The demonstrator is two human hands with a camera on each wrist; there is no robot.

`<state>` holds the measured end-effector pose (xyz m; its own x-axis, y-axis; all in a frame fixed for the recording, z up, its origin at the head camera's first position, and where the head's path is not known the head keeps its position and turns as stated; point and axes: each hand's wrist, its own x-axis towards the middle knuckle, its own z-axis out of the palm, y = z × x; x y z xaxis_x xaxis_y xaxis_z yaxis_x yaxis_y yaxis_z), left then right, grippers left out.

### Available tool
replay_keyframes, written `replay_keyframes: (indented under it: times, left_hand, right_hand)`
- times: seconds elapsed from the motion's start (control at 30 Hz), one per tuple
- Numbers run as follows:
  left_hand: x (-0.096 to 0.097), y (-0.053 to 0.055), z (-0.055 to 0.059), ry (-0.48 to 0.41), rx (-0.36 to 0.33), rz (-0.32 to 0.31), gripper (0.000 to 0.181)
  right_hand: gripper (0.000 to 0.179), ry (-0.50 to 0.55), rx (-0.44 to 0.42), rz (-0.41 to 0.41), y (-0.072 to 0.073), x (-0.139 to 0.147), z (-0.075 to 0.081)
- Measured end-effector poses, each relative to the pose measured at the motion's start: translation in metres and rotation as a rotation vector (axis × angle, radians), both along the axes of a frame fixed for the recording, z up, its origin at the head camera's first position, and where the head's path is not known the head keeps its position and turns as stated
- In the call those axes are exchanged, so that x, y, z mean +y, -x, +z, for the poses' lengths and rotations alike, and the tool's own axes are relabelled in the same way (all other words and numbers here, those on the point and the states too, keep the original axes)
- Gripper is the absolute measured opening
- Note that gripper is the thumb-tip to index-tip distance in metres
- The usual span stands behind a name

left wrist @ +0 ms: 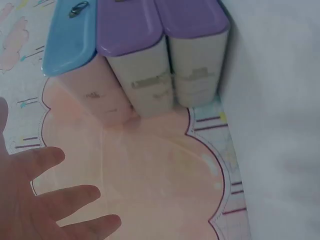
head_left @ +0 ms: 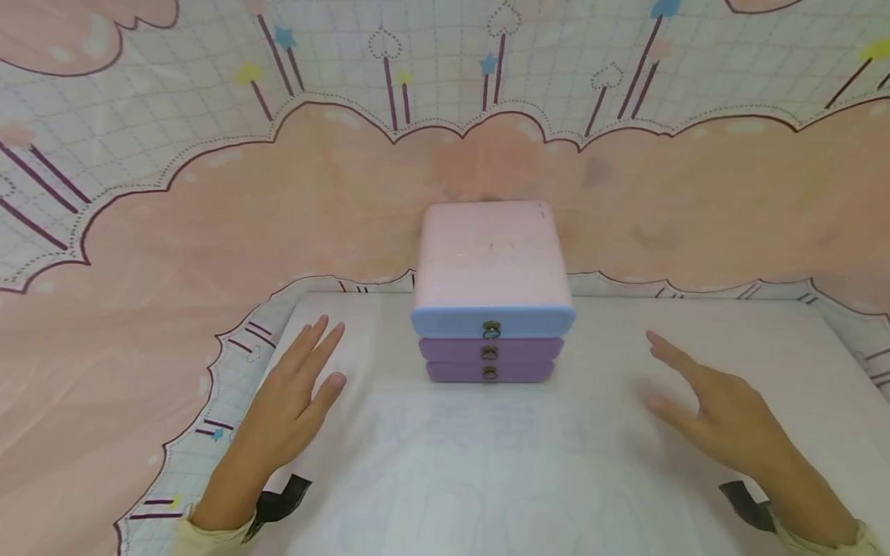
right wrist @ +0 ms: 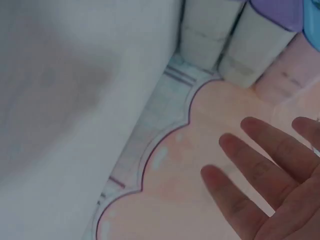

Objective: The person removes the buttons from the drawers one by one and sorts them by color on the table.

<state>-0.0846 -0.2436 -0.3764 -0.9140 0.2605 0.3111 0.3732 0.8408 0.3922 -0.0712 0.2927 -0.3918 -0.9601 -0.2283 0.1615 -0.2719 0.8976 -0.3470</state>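
A small chest of drawers stands at the back of the white board, with a pale pink top. Its front has one blue drawer above two purple drawers, each with a ring pull; all three look closed. To its left my left hand hovers with fingers extended, holding nothing. My right hand is off to the right side, fingers spread and apart from the chest. Both wrist views catch the chest's side, with the left hand and right hand near it but not touching.
The white board lies under the hands. Behind and left of it spreads a cloth printed with peach clouds, stars and hearts. A black strap is on the left wrist and another strap on the right.
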Motion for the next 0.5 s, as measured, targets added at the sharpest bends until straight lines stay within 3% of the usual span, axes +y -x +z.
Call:
replay_keyframes:
  times: [0.23, 0.5]
  left_hand:
    - [0.020, 0.011, 0.002, -0.146, -0.053, -0.051, 0.058]
    - [0.048, 0.028, 0.001, -0.211, -0.074, -0.098, 0.057]
  right_hand:
    - [0.067, 0.165, 0.050, 0.105, 0.007, -0.031, 0.000]
    - [0.057, 0.346, 0.088, 0.262, 0.017, -0.060, -0.005]
